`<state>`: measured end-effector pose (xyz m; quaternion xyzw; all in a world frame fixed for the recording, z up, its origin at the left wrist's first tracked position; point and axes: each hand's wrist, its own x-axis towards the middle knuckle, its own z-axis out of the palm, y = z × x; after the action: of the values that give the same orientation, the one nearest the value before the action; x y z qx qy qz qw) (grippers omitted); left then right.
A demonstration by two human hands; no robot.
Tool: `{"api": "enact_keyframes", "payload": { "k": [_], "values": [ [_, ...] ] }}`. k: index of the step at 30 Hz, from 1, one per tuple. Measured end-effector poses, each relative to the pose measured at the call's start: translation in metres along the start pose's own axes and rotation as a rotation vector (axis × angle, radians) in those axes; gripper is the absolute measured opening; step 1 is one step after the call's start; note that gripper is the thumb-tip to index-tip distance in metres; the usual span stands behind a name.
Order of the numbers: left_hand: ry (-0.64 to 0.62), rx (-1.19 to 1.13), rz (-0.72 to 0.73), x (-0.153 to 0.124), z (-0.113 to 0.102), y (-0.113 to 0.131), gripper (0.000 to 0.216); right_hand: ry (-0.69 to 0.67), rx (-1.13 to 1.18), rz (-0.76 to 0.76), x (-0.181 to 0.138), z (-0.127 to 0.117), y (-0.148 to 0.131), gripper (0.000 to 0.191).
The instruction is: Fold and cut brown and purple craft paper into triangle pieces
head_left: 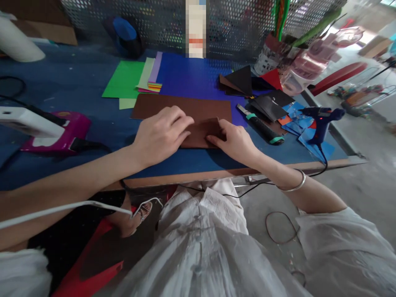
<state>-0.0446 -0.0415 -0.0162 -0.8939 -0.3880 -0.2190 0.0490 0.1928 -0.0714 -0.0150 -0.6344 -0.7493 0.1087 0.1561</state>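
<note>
A brown paper sheet (pixel 185 106) lies on the blue table (pixel 93 123), its near part folded over into a smaller flap (pixel 202 132). My left hand (pixel 161 134) lies flat on the left side of the folded flap, fingers together and pressing down. From the right, my right hand (pixel 236 142) touches the flap's right edge with its fingertips. A silver bangle (pixel 293 185) circles my right wrist.
Green, pale and blue paper sheets (pixel 130 78) lie behind the brown one. A utility knife (pixel 261 126), black and red paper scraps (pixel 269 103) and a blue glue gun (pixel 320 119) lie to the right. A pink device (pixel 58 134) sits at left. The perforated metal screen (pixel 232 24) stands at the back.
</note>
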Motion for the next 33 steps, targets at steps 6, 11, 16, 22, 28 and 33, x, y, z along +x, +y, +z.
{"api": "enact_keyframes", "payload": {
  "k": [6, 11, 16, 22, 28, 33],
  "values": [
    [-0.190, -0.108, 0.386, -0.013, 0.001, -0.017, 0.054, -0.001, -0.055, -0.012, -0.001, 0.002, -0.002, 0.018],
    [-0.193, -0.115, 0.386, -0.022, 0.009, -0.030, 0.060, 0.005, -0.044, -0.021, 0.000, 0.003, -0.001, 0.016],
    [-0.183, -0.224, 0.357, -0.031, 0.016, -0.035, 0.064, 0.024, -0.035, -0.036, 0.000, 0.004, 0.000, 0.016],
    [-0.328, -0.308, 0.238, -0.032, 0.015, -0.035, 0.066, 0.012, -0.029, -0.036, 0.000, 0.005, 0.000, 0.014],
    [-0.335, -0.356, 0.201, -0.027, 0.002, -0.022, 0.057, 0.033, -0.068, -0.045, -0.001, 0.009, 0.000, 0.022],
    [-0.344, -0.329, 0.196, -0.025, -0.003, -0.016, 0.058, 0.025, -0.104, -0.047, -0.001, 0.009, -0.001, 0.029]
  ]
}}
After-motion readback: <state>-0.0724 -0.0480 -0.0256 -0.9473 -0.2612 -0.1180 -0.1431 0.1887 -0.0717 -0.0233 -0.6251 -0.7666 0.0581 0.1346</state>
